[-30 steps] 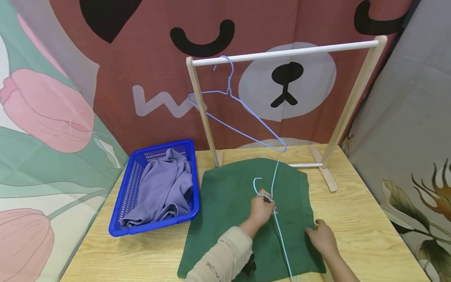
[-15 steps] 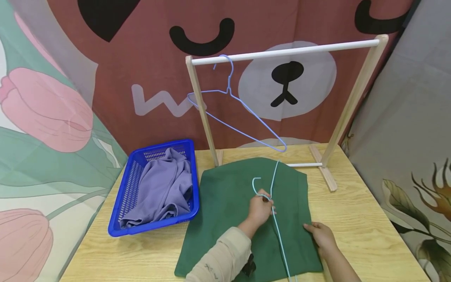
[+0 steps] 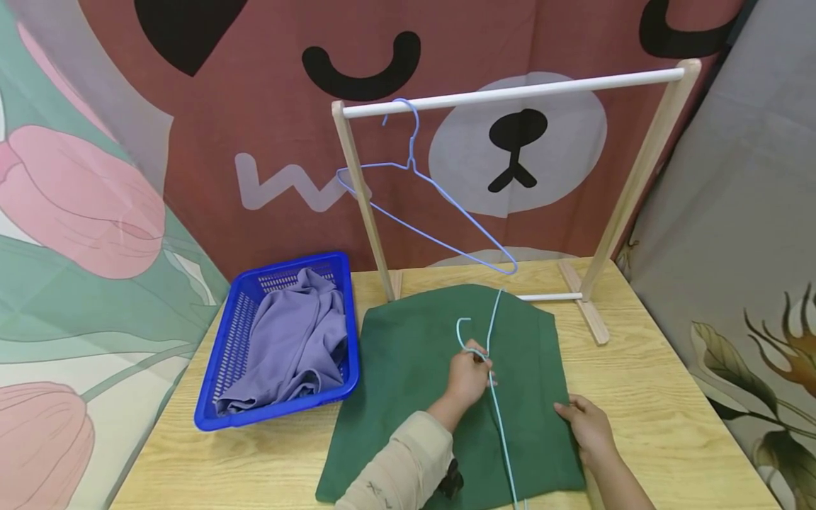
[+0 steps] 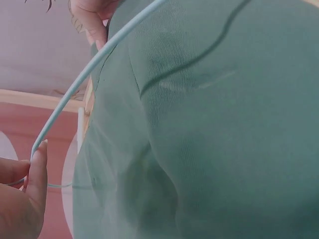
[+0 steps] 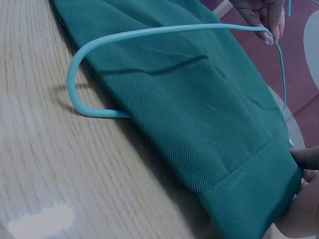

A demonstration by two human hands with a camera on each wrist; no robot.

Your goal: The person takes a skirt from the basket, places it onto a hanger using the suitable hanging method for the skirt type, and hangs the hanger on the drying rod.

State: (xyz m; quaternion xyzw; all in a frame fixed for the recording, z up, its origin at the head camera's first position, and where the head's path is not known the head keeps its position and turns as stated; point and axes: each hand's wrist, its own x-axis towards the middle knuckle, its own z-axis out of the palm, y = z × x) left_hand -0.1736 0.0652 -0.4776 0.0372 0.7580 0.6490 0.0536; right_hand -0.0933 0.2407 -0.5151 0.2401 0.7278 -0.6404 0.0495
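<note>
Flat on the table lies a green cloth garment (image 3: 408, 361), its kind unclear. My left hand (image 3: 468, 375) pinches a pale turquoise hanger (image 3: 501, 425) at the base of its hook, over the cloth. In the right wrist view, the hanger's (image 5: 149, 33) rounded end reaches past the cloth's edge and its lower bar passes beneath the fabric. My right hand (image 3: 589, 428) pinches the garment's right edge, with the thumb on top; in the right wrist view this hand (image 5: 299, 214) is at a stitched hem. The left wrist view shows the left hand's (image 4: 22, 199) fingers on the hanger wire.
At the left stands a blue basket (image 3: 219, 354) with a purple garment (image 3: 293, 336) in it. Behind the cloth is a wooden rack (image 3: 631, 184) with a white rail (image 3: 529, 92), from which a periwinkle hanger (image 3: 465, 212) hangs. Printed curtains surround the wooden table (image 3: 663, 397).
My right hand has altered its hold on the garment's right edge, from bent fingers to a thumb-and-finger pinch. The left hand keeps the hanger in nearly the same place.
</note>
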